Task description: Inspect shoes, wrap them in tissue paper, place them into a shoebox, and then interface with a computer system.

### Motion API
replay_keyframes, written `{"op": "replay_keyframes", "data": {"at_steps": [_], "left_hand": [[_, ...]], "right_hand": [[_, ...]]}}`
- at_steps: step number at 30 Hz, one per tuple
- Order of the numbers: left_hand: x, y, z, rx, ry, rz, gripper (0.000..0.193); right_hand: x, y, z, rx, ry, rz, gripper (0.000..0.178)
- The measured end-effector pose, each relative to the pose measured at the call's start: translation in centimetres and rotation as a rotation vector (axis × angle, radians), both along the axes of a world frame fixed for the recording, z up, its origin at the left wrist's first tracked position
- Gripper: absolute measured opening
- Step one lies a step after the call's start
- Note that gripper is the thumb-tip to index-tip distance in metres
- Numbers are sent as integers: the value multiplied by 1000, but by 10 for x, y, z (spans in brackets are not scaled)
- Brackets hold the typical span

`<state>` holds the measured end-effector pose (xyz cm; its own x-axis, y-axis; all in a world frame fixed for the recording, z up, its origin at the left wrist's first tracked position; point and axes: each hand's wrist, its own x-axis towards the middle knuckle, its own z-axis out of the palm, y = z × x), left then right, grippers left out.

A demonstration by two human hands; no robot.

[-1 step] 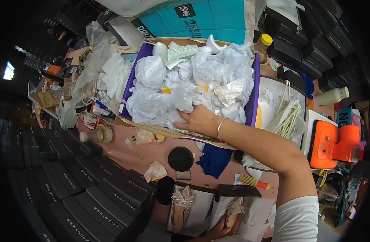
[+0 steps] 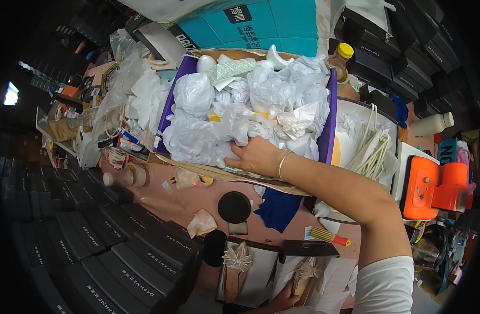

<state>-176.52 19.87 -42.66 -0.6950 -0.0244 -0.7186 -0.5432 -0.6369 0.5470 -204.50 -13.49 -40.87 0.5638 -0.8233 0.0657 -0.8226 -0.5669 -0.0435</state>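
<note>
My right hand (image 2: 256, 156) reaches into a large purple-edged box (image 2: 331, 118) heaped with crumpled white tissue paper (image 2: 195, 138). Its fingers are bent around some of this paper and its fingertips are partly hidden. A light bangle circles the wrist. At the lower edge my left hand (image 2: 284, 300) grips a beige shoe (image 2: 301, 288) with a sparkly bow, which sits in an open shoebox (image 2: 316, 248). The matching shoe (image 2: 232, 277) lies in another open box section (image 2: 263, 256) just to the left, untouched.
Dark shoeboxes (image 2: 120, 267) are stacked at left and more (image 2: 378, 65) at the far right. On the pink table lie a black round pad (image 2: 234, 206), a blue cloth (image 2: 279, 209) and a brush (image 2: 329, 235). An orange device (image 2: 422, 186) stands at right, beside a bin of white sticks (image 2: 373, 157).
</note>
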Motion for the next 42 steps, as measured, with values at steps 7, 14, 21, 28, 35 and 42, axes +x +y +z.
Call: {"op": "replay_keyframes", "data": {"at_steps": [7,14,21,28,35,42], "left_hand": [[0,7,-14,3,-29,52,75],[-6,1,-19,2,-64,80,73],[-6,4,-23,-16,-68,108,72],[-4,10,-24,-66,-10,148,70],[11,37,-33,-141,60,211,69],[25,49,-48,-164,139,272,67]], "right_hand": [[-23,-12,5,57,-244,-42,27],[-30,-16,9,35,-332,-142,24],[-30,-11,19,264,-373,-187,29],[-26,16,26,-64,-402,-50,37],[-16,48,71,626,-98,-227,16],[-21,26,22,639,-235,-246,19]]}}
